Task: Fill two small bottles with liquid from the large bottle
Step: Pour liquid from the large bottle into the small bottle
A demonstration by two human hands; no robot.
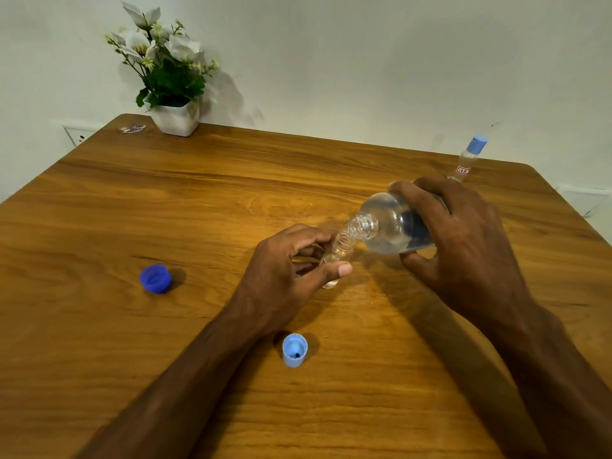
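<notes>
Right hand [463,240] grips the large bottle [389,226] from above, fingers wrapped over the body, thumb under the near side. The bottle is tipped nearly flat, open neck pointing left and slightly down, its mouth touching the mouth of the small bottle [339,251]. Right forearm comes in from the near right corner, wrist raised above the table [231,180].

Left hand [291,263] holds the small bottle at mid table, thumb across its near side, fingers curled round the far side. The small bottle leans right toward the large one, base on or just above the wood; can't tell which. Left forearm runs in from the near left, low over the table.

Dark blue cap [155,278] lies on the left, open side up. Light blue cap [294,350] sits near, just beside the left wrist. Second small bottle [468,159] with a light blue cap stands at the far right edge, behind the right hand. Flower pot [175,119] at the far left by the wall.
</notes>
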